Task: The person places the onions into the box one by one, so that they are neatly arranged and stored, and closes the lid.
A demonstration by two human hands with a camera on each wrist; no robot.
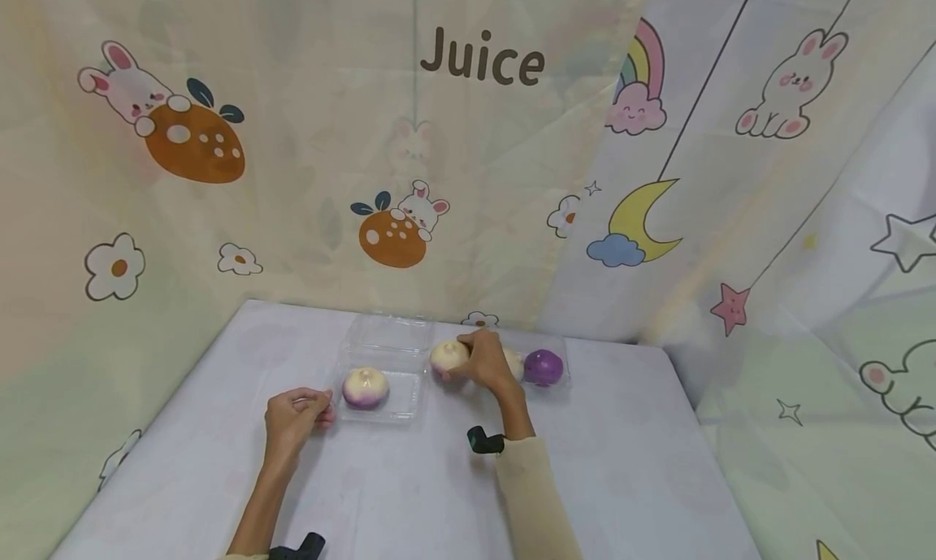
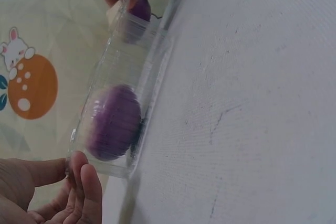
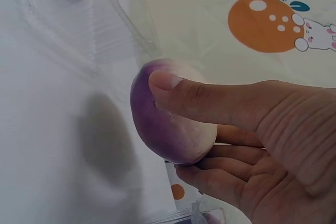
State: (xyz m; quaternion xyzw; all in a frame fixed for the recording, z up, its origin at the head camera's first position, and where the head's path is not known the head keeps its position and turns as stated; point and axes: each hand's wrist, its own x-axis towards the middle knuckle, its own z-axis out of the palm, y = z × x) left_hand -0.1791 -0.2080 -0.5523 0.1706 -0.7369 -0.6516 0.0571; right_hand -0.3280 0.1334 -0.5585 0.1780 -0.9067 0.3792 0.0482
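Observation:
My right hand [image 1: 488, 365] grips a purple-and-white turnip [image 3: 165, 114], thumb on one side and fingers on the other; it is held above the table. A similar turnip [image 1: 366, 388], cream side up, sits in the left part of an open clear plastic box [image 1: 402, 405]. At that box's left edge, my left hand [image 2: 58, 192] pinches the rim between thumb and fingers. The box lid [image 1: 387, 334] lies folded back toward the curtain. To the right, partly behind my right hand, a second clear container [image 1: 565, 353] holds a purple turnip [image 1: 543, 368] and a cream-topped one [image 1: 515, 363].
A white-covered table [image 1: 424, 487] extends toward me. Close behind the boxes hangs a printed curtain [image 1: 292, 178], which also encloses the sides.

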